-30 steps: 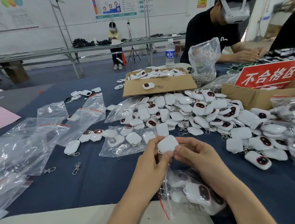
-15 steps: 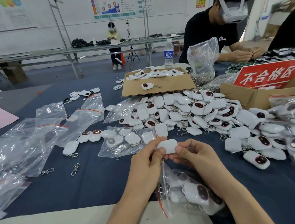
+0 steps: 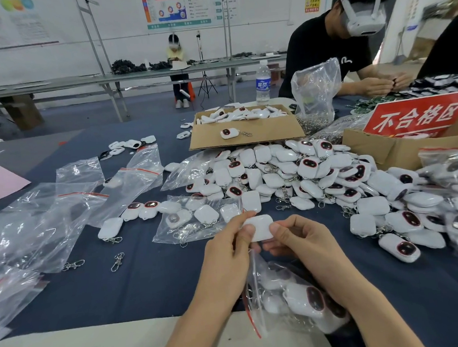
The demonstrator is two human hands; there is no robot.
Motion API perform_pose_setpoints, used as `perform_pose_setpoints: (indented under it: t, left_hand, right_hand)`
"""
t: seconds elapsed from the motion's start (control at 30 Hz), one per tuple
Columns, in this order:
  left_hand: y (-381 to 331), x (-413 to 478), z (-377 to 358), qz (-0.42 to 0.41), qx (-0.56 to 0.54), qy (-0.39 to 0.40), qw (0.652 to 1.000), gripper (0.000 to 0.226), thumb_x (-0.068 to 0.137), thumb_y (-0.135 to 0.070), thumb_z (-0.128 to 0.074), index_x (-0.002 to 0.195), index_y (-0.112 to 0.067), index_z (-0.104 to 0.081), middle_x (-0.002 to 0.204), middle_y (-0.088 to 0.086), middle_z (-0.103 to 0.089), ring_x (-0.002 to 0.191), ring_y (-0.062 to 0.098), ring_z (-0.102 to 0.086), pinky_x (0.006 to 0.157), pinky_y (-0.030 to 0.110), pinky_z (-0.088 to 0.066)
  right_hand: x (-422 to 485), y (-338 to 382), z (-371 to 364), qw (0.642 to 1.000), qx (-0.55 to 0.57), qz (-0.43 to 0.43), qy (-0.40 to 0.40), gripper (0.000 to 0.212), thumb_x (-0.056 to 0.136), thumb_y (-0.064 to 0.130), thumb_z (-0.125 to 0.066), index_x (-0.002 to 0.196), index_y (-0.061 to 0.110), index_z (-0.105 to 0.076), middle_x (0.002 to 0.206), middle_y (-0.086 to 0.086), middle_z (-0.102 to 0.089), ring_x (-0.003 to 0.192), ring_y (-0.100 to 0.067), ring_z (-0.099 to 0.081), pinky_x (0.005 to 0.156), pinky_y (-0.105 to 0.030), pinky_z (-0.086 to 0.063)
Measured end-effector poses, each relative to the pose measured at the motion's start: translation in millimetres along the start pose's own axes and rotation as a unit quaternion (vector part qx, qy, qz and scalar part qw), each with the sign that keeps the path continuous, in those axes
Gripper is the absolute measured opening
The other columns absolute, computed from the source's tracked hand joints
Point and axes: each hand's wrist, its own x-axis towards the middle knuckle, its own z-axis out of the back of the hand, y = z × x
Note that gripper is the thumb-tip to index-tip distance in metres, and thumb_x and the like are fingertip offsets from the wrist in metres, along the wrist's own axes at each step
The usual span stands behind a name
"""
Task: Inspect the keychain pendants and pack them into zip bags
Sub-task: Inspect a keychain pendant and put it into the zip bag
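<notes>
Both hands pinch one white keychain pendant [image 3: 260, 227] just above the blue tablecloth, my left hand [image 3: 228, 248] on its left edge, my right hand [image 3: 300, 239] on its right. The pendant's plain white back faces me. Below it hangs a clear zip bag [image 3: 286, 294] with a red seal strip and several pendants inside; its top edge is caught under the fingers of both hands. A big heap of white pendants [image 3: 291, 174] with dark oval faces lies beyond and to the right.
A flat zip bag with a few pendants [image 3: 195, 217] lies left of the hands. Empty zip bags [image 3: 47, 215] and loose metal clasps [image 3: 117, 261] lie further left. Two cardboard boxes [image 3: 246, 133], a red sign [image 3: 420, 115], a water bottle [image 3: 262, 83] and a person in black sit behind.
The hands have turned the pendant between the fingertips and lowered it slightly towards the bag's mouth. The bag and the heap stay where they were.
</notes>
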Motion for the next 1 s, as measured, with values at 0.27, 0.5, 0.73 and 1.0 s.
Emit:
perform_pose_setpoints:
  t: [0.27, 0.5, 0.73, 1.0]
  left_hand:
    - [1, 1, 1, 0.006, 0.031, -0.005, 0.999, 0.024, 0.107, -0.023, -0.048, 0.112, -0.035, -0.068, 0.084, -0.008, -0.072, 0.072, 0.001, -0.062, 0.068, 0.014, -0.047]
    - [-5, 1, 2, 0.002, -0.019, 0.013, 1.0, 0.028, 0.105, -0.022, -0.052, 0.114, -0.042, -0.069, 0.092, -0.014, -0.074, 0.084, 0.002, -0.067, 0.075, 0.012, -0.048]
    - [-6, 1, 5, 0.007, -0.035, 0.056, 0.998, 0.028, 0.1, -0.019, -0.061, 0.12, -0.036, -0.07, 0.115, -0.021, -0.073, 0.111, -0.006, -0.063, 0.095, 0.012, -0.046]
    - [3, 8, 4, 0.05, -0.067, 0.044, 0.996, 0.026, 0.1, -0.007, -0.059, 0.104, -0.031, -0.069, 0.082, -0.006, -0.074, 0.07, 0.002, -0.065, 0.069, 0.013, -0.05]
  right_hand:
    - [-2, 3, -1, 1.0, -0.021, 0.012, 0.004, 0.027, 0.086, 0.025, -0.073, 0.093, -0.001, -0.068, 0.083, -0.012, -0.078, 0.075, -0.019, -0.076, 0.065, -0.019, -0.057]
    - [2, -3, 0, 1.0, 0.024, 0.012, -0.008, 0.03, 0.083, 0.036, -0.071, 0.098, 0.011, -0.072, 0.094, -0.011, -0.079, 0.092, -0.019, -0.076, 0.074, -0.019, -0.058]
    - [5, -9, 8, 0.999, 0.052, -0.001, 0.004, 0.021, 0.087, 0.017, -0.075, 0.105, 0.027, -0.076, 0.108, -0.004, -0.077, 0.102, -0.017, -0.074, 0.082, -0.019, -0.056]
    - [4, -10, 10, 0.999, 0.009, 0.047, 0.017, 0.042, 0.071, 0.025, -0.08, 0.112, 0.031, -0.072, 0.104, -0.003, -0.077, 0.1, -0.016, -0.073, 0.088, -0.026, -0.052]
